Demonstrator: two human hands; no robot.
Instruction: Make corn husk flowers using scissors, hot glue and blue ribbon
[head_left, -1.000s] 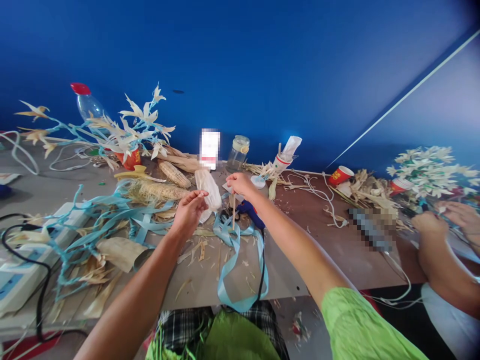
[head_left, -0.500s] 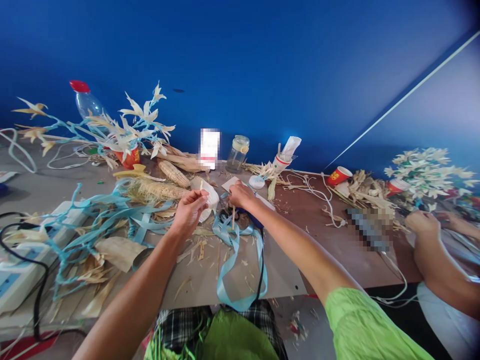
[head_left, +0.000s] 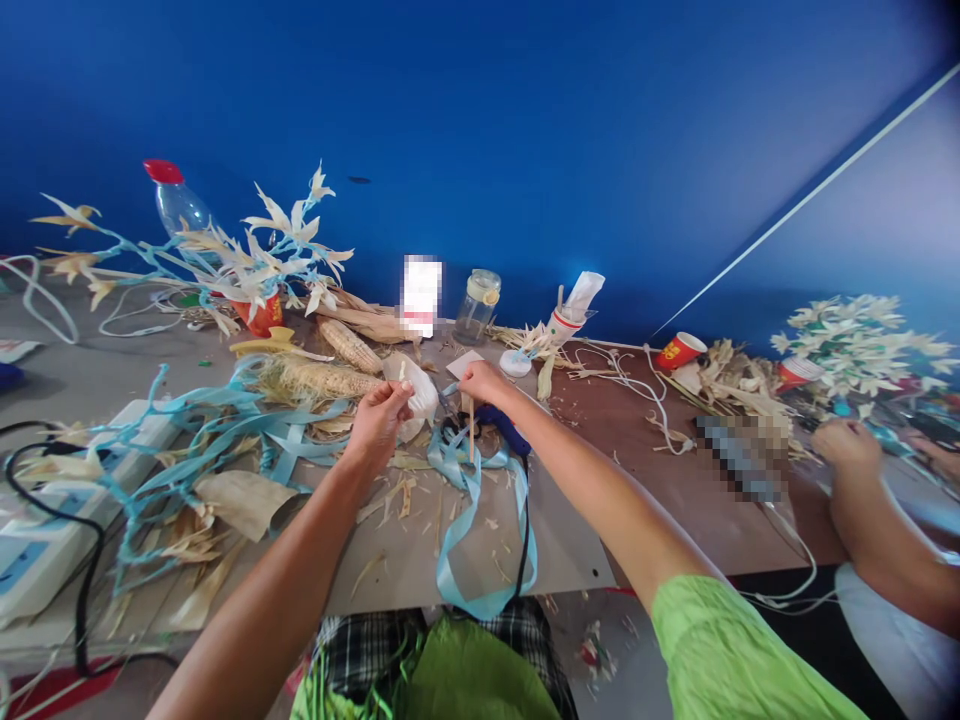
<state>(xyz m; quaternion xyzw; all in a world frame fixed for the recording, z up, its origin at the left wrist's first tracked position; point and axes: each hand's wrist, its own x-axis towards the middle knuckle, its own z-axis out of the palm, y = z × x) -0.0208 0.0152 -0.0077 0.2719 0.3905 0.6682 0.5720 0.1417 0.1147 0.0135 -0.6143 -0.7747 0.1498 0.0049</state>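
My left hand [head_left: 381, 415] pinches a pale scrap [head_left: 403, 371], long axis pointing away from me. My right hand [head_left: 484, 385] curls downward; its hold cannot be told. White sheet [head_left: 424, 394] between hands, nearer left; stick [head_left: 472, 432] just this side of right.

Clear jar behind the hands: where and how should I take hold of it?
I'd grip the clear jar around its body, below the pale neck band, coming from the near side, above the right hand. It appears upright with fairly straight sides; a blurred white panel stands to its left.
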